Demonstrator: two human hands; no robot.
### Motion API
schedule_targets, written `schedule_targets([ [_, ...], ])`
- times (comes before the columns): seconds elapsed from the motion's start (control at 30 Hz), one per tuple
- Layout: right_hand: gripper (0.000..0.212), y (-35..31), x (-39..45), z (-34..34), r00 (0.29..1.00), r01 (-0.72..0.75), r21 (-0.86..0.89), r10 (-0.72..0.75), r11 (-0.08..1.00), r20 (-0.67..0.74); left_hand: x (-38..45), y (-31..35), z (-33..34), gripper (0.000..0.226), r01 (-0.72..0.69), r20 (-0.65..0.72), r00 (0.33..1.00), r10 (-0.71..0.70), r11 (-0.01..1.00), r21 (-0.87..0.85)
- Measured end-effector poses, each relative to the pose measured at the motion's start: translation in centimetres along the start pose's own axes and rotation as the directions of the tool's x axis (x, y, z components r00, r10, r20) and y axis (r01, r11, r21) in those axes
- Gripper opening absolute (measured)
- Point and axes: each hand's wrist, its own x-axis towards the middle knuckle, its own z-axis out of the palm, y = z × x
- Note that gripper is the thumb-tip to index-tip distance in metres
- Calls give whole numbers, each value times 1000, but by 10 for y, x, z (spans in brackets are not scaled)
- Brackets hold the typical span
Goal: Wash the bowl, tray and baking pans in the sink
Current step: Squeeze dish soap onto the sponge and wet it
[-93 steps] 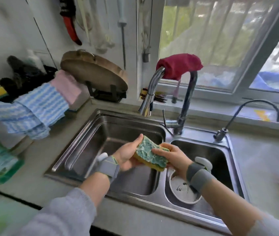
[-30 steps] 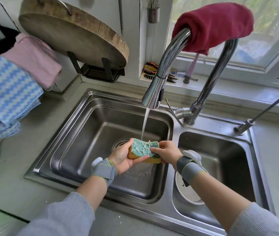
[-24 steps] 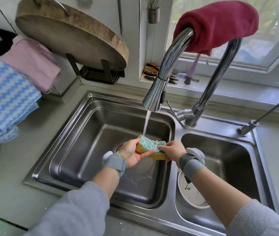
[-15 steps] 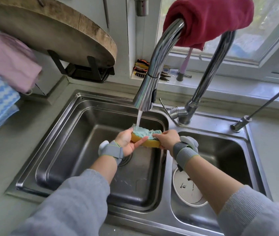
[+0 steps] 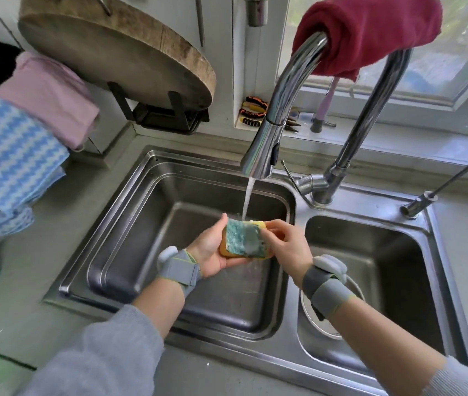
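One sponge (image 5: 245, 239), yellow with a green scouring face, sits between two hands over the larger of the two basins of the steel sink (image 5: 130, 195). The left hand (image 5: 212, 251) cradles it from below and from its left edge, thumb raised beside the top corner and fingers curled under the yellow base, so it grasps the sponge. The right hand (image 5: 287, 247) pinches the sponge's right edge, its fingertips bent onto the green face and its thumb hidden behind. A single stream of water (image 5: 247, 198) falls from the one tall faucet (image 5: 270, 144) and lands on the sponge's far edge, just beyond the fingertips of both hands.

Each wrist carries one grey band with a white puck, two in all. Below the right wrist, in the smaller basin, lies one pale round bowl (image 5: 317, 322), partly covered by the forearm; it touches neither hand. No tray or baking pan can be made out.

One dark red cloth (image 5: 370, 32) is draped over the faucet's arch, far above the fingers. A second, thin tap (image 5: 427, 197) stands to the right of the right hand. To the left of the left hand and well apart hang two cloths, one blue-patterned (image 5: 7, 161) and one pink (image 5: 52, 95), and beyond them one round wooden chopping board (image 5: 118, 50) rests in a black stand.
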Motion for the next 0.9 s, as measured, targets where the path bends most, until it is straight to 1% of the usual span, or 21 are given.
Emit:
schedule_targets([
  [0.07, 9, -10, -12, 15, 1000, 28, 6, -27, 1000, -14, -1, -9, 2, 61, -19, 48, 999, 21, 999, -39],
  [0.13, 10, -18, -24, 34, 999, 39, 37, -39, 999, 6, 1, -19, 7, 54, -51, 40, 998, 55, 994, -99],
  [0.17, 11, -20, -23, 41, 999, 41, 45, -41, 998, -7, 3, -25, 9, 48, -70, 19, 997, 72, 992, -106],
  [0.2, 12, -21, -19, 43, 999, 34, 31, -33, 999, -38, 2, -31, 12, 43, -94, -8, 996, 94, 985, -144],
  [0.27, 11, -18, -6, 39, 996, -15, -46, 10, 999, -93, 2, -40, 12, 39, -123, -23, 992, 121, 968, -220],
  [0.3, 11, -16, -4, 38, 995, -40, -88, 32, 995, -92, 3, -42, 9, 38, -132, -17, 991, 131, 961, -244],
  [0.33, 14, -15, -8, 40, 997, -40, -109, 33, 993, -63, 2, -40, 7, 35, -130, -21, 991, 129, 959, -253],
  [0.4, 27, -19, -24, 49, 999, 33, -121, -31, 992, 19, 4, -35, 3, 28, -136, -68, 990, 124, 967, -217],
  [0.43, 32, -19, -29, 51, 998, 55, -119, -51, 991, 34, 7, -34, 3, 30, -148, -103, 986, 129, 969, -200],
  [0.47, 33, -18, -25, 49, 999, 44, -126, -42, 991, 18, 6, -31, 7, 34, -167, -117, 982, 147, 968, -186],
  [0.57, 21, -13, -4, 36, 995, -40, -153, 26, 987, -91, 8, -34, 13, 42, -197, -49, 980, 193, 975, -105],
  [0.6, 20, -12, -5, 37, 997, -36, -152, 25, 988, -78, 6, -33, 15, 42, -198, -37, 980, 195, 974, -112],
  [0.63, 24, -13, -11, 42, 999, -5, -144, -1, 990, -40, 6, -31, 12, 39, -203, -49, 979, 198, 974, -106],
  [0.67, 28, -14, -17, 46, 1000, 26, -142, -26, 990, 2, 9, -30, 9, 37, -206, -67, 977, 201, 975, -86],
  [0.7, 27, -12, -20, 48, 999, 41, -148, -37, 988, 30, 11, -29, 6, 36, -220, -74, 974, 216, 974, -47],
  [0.73, 22, -10, -17, 45, 1000, 20, -161, -17, 987, 19, 10, -30, 7, 36, -233, -67, 971, 231, 972, -17],
  [0.77, 16, -6, -11, 40, 999, -22, -177, 17, 984, -28, 9, -32, 8, 39, -223, -46, 974, 223, 975, -7],
  [0.8, 13, -4, -5, 36, 996, -64, -176, 52, 982, -73, 8, -32, 9, 40, -214, -40, 976, 214, 977, 0],
  [0.83, 14, -3, -2, 34, 995, -75, -160, 63, 984, -83, 8, -31, 10, 40, -210, -40, 977, 210, 978, 2],
  [0.9, 22, -6, -10, 42, 1000, -28, -121, 29, 992, 4, 4, -26, 8, 32, -206, -72, 976, 206, 978, -2],
])
